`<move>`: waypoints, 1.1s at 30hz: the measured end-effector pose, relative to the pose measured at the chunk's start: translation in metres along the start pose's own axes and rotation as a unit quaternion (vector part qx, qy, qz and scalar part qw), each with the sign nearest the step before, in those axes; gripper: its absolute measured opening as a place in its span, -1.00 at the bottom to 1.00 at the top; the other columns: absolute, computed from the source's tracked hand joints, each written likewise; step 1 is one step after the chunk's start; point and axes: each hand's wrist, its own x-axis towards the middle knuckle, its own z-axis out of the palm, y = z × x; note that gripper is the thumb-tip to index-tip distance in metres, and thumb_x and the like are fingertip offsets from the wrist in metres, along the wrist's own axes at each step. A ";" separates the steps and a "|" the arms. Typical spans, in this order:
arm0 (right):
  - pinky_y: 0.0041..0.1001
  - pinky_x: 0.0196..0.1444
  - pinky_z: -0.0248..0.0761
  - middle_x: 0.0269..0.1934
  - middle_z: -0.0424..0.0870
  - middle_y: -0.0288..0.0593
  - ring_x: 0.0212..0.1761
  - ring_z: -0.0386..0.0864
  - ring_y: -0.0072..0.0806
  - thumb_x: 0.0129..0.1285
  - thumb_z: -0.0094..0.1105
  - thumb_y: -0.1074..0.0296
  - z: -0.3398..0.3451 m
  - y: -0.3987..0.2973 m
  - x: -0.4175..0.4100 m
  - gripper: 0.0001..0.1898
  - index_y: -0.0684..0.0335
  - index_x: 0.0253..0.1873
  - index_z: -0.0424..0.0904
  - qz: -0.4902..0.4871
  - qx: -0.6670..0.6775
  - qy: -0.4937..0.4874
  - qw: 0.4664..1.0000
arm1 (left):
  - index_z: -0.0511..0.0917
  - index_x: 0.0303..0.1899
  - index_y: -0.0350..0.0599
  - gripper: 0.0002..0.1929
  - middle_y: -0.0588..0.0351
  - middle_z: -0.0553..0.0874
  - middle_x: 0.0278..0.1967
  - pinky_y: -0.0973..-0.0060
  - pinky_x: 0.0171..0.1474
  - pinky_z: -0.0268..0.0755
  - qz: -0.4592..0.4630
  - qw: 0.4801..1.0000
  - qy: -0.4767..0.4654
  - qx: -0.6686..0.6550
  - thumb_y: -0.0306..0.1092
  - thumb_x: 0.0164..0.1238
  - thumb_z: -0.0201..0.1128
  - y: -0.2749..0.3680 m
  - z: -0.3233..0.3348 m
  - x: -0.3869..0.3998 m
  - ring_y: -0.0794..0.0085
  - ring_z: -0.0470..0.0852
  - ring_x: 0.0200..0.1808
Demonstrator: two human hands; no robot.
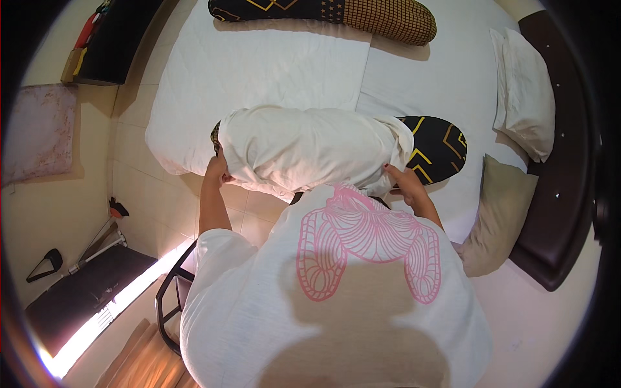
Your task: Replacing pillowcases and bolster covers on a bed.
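Note:
A bolster [439,145] in a black cover with yellow and brown zigzag lines lies across the bed's near side. White cloth [310,145], creased and loose, wraps around its middle, and both of the bolster's ends stick out. At the left end, my left hand [218,169] grips the cloth's edge, its fingertips partly hidden. My right hand [409,184] pinches the cloth near its right edge, thumb on top and fingers underneath. The cloth's underside is out of sight.
Another patterned bolster [325,14] lies at the bed's far side on the white sheet [271,68]. White pillows [526,97] and a beige pillow [502,213] rest by the dark headboard [558,194]. A black-framed chair [167,305] stands at my left.

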 end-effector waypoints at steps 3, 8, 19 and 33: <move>-0.45 -0.30 0.41 -0.25 0.57 -0.20 -0.27 0.52 -0.49 0.15 0.11 0.11 0.004 -0.027 -0.003 -0.61 0.26 -0.03 0.43 -0.096 0.147 -0.084 0.981 | 0.42 -0.17 -0.29 -0.36 0.14 0.42 -0.54 0.44 -0.53 0.42 0.134 0.990 0.039 -0.037 0.27 0.21 -0.09 0.028 0.002 -0.016 0.42 0.39 -0.62; -0.56 -0.23 0.32 -0.29 0.55 -0.26 -0.31 0.49 -0.58 0.15 0.11 0.10 -0.004 -0.047 0.016 -0.67 0.25 -0.14 0.44 -0.181 0.202 -0.018 0.962 | 0.42 -0.17 -0.33 -0.40 0.16 0.47 -0.44 0.60 -0.60 0.33 0.241 0.969 0.029 -0.052 0.16 0.10 0.16 0.044 0.004 -0.011 0.58 0.43 -0.47; -0.46 -0.03 0.31 -0.13 0.52 -0.15 -0.12 0.48 -0.44 0.04 0.26 0.27 0.058 -0.027 0.023 -0.47 0.34 0.08 0.28 -0.226 0.140 -0.006 0.964 | 0.45 -0.42 -0.33 -0.60 0.07 0.50 -0.52 0.46 -0.46 0.36 0.345 0.931 0.114 0.025 -0.06 0.09 0.21 0.059 0.025 0.038 0.46 0.46 -0.46; -0.46 -0.05 0.42 -0.18 0.57 -0.04 -0.18 0.55 -0.36 0.11 0.11 0.44 -0.074 -0.052 -0.017 -0.70 0.45 -0.06 0.42 -0.165 0.358 0.003 0.919 | 0.46 -0.50 -0.22 -0.80 0.17 0.41 -0.66 0.54 -0.52 0.27 0.233 0.947 0.174 -0.139 -0.27 0.04 0.21 0.121 -0.024 -0.003 0.48 0.41 -0.55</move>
